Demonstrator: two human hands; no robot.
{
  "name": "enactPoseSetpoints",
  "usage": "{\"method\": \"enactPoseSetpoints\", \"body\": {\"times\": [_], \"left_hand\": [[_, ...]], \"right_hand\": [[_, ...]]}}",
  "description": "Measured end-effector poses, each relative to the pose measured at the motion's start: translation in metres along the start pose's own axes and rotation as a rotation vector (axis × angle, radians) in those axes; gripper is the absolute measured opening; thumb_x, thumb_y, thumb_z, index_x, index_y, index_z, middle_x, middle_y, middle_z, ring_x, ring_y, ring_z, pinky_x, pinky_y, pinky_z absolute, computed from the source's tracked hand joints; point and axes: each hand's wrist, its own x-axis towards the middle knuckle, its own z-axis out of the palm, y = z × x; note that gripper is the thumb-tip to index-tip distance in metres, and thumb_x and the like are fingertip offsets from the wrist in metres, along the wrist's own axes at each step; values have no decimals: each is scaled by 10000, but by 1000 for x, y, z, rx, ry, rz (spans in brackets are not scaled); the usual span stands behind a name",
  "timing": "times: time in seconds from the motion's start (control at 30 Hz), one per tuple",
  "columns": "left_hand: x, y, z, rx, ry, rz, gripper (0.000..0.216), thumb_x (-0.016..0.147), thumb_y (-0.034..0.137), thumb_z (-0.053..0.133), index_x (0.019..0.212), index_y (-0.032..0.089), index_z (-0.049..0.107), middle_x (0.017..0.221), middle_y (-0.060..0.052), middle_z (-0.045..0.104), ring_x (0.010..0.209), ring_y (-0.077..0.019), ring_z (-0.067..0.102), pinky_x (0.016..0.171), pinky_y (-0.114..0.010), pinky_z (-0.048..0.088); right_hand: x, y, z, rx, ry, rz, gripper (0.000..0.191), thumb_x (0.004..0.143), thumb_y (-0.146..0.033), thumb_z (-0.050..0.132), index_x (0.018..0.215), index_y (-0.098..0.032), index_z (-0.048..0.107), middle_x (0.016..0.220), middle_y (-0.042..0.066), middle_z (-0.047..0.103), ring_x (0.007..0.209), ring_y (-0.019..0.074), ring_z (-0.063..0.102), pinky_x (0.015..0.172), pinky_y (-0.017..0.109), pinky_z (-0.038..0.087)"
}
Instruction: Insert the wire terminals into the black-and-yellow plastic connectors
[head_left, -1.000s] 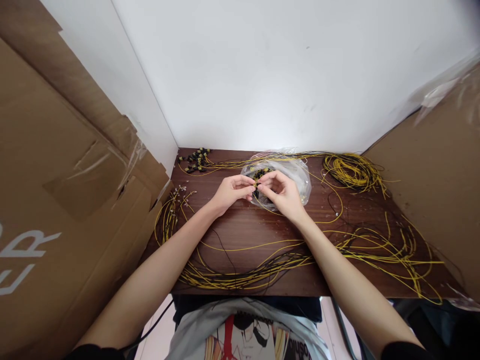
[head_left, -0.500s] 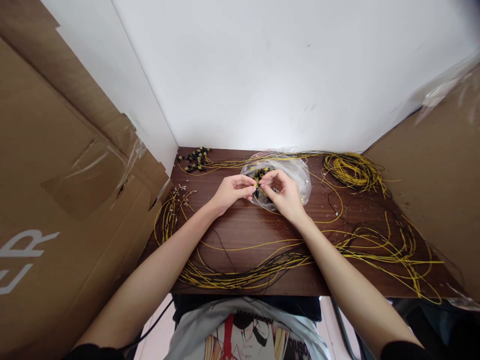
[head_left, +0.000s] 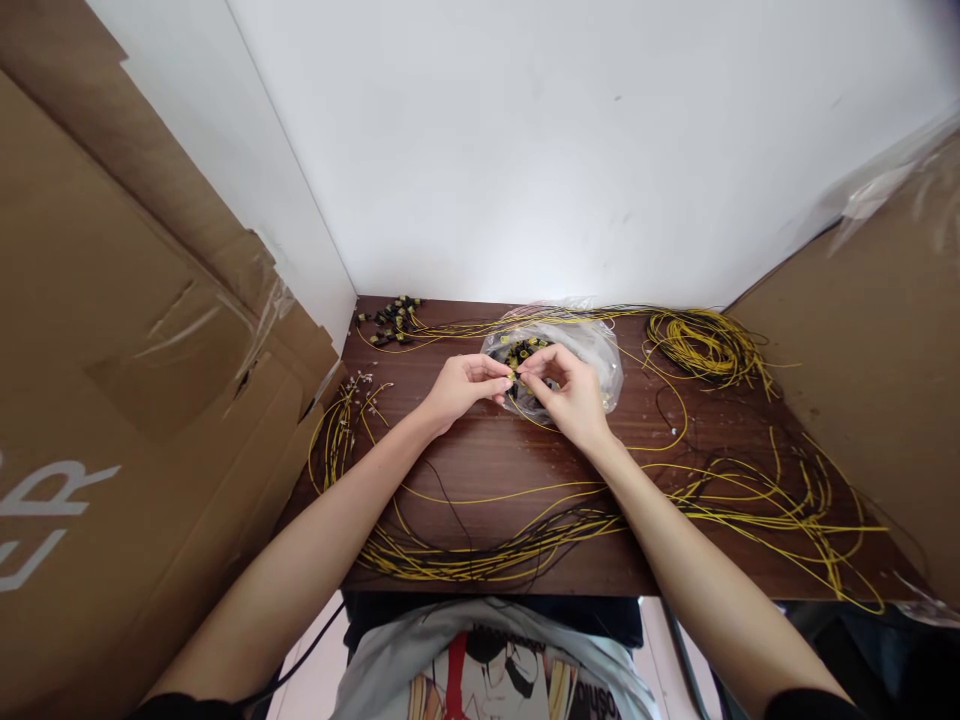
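My left hand (head_left: 466, 390) is closed, thumb and fingers pinching a small black-and-yellow connector (head_left: 513, 378). My right hand (head_left: 568, 388) meets it from the other side, its thumb and forefinger pinched at the same connector; a thin yellow wire appears to run from there below my right hand. Just behind my fingertips lies a clear plastic bag (head_left: 600, 345) with several black-and-yellow connectors (head_left: 525, 348) in it. What exactly sits between the fingertips is small and partly hidden.
Finished-looking wires with connectors (head_left: 394, 320) lie at the back left. A coil of yellow and black wire (head_left: 697, 343) rests at the back right. A long wire bundle (head_left: 480, 562) runs along the front edge of the brown table (head_left: 480, 460). Cardboard (head_left: 150, 400) stands on both sides.
Both hands stay almost in place, still pinched together over the bag. The fingertips have shifted only slightly around the connector.
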Motion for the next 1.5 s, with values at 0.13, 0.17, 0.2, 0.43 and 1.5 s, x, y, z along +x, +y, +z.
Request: {"method": "enactPoseSetpoints", "body": {"times": [0.13,0.17,0.2,0.43,1.5], "left_hand": [[0,0,0,-15,13,-7,277,601,252,789,792,88,673,706,-35,675,565,-93,592,607,-258,502],[0,0,0,-14,17,-6,281,596,255,791,790,88,674,703,-36,675,563,-94,591,607,-260,502],[0,0,0,-11,20,-5,285,593,258,793,789,89,675,699,-36,675,559,-95,590,607,-261,502],[-1,0,0,11,10,-1,278,588,263,795,773,90,683,699,-40,681,561,-98,592,619,-266,503],[-6,12,4,117,-13,86,346,656,272,748,967,129,697,768,-32,630,661,-102,550,563,-210,467]], "right_hand": [[-1,-1,1,-11,10,16,100,798,-283,615,832,-201,568,813,31,652,738,171,623,728,323,524],[-1,-1,1,-12,12,22,102,798,-288,616,827,-204,568,811,31,652,735,172,621,727,324,523],[-1,-1,2,-12,13,26,103,797,-292,618,821,-206,568,809,31,652,731,172,620,726,325,522],[-2,-3,2,-12,-6,20,87,802,-276,612,813,-201,570,830,38,660,766,179,629,746,330,520],[2,-3,-1,188,226,134,276,878,-461,502,790,-232,375,627,-42,523,499,106,483,495,251,407]]}}
